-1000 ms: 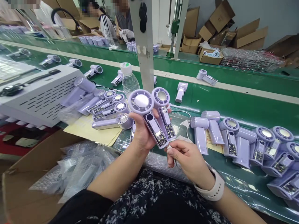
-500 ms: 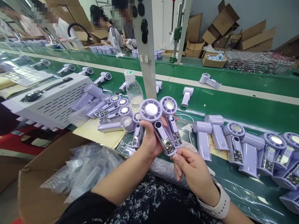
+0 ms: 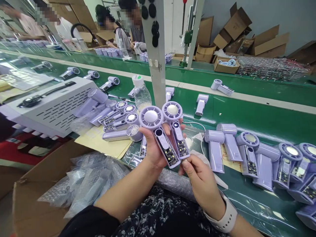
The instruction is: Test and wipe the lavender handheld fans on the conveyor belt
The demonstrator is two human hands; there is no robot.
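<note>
My left hand (image 3: 154, 149) is closed around two lilac handheld fans side by side. Both have their handle fronts off, baring circuit boards. The nearer fan (image 3: 151, 118) has a dark round display; on the other fan (image 3: 172, 110) the display shows white lit marks. My right hand (image 3: 201, 179), wearing a pale watch strap, has thumb and fingers pinched together at the lower end of the second fan's handle. Whatever lies between those fingertips is hidden. A white cable (image 3: 202, 135) curves across the bench just behind the hands.
More lilac fans (image 3: 214, 149) lie in a row at right, others (image 3: 118, 118) on yellow paper at left beside a plastic bottle (image 3: 142, 95) and a white slotted metal box (image 3: 61, 105). A carton (image 3: 27, 197) with bubble bags stands lower left. A post (image 3: 158, 65) rises ahead; co-workers sit beyond.
Both fans have shifted slightly left with my left hand. My right fingertips have gone from the nearer fan's handle end to the second fan's, whose display marks now show more clearly.
</note>
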